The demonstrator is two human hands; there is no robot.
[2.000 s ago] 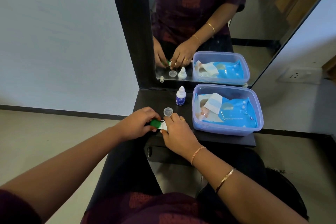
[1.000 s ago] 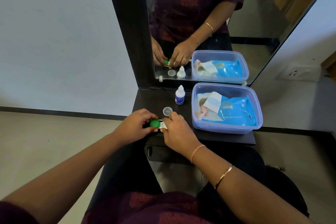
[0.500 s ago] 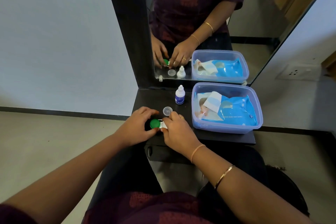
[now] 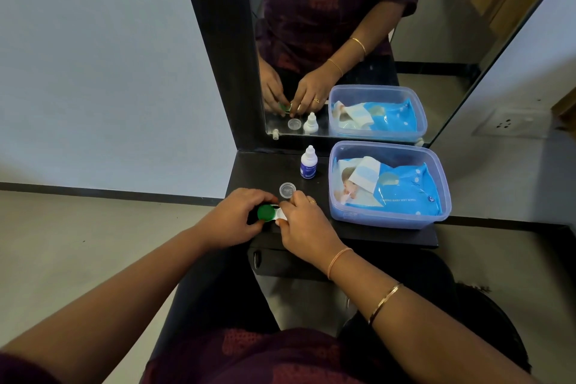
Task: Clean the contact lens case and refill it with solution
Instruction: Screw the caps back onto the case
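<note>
The white contact lens case [image 4: 279, 214] lies near the front left edge of the dark shelf [image 4: 258, 171]. A green cap [image 4: 266, 212] sits on its left well, and my left hand [image 4: 232, 218] grips that cap with thumb and fingers. My right hand [image 4: 304, 227] pinches the case's right end and hides that well. A clear round cap [image 4: 287, 190] lies loose on the shelf just behind my hands. The small white solution bottle [image 4: 309, 163] with a blue label stands upright further back, capped.
A clear plastic tub [image 4: 436, 193] holding a blue wet-wipes pack [image 4: 402, 190] fills the shelf's right half. A black-framed mirror [image 4: 343, 25] stands at the back and reflects my hands and the objects. A wall socket [image 4: 506, 125] is at right. Bare floor lies to the left.
My left fingers have shifted around the green cap, showing more of its top. The case, my right hand, the loose cap and the bottle stay where they were.
</note>
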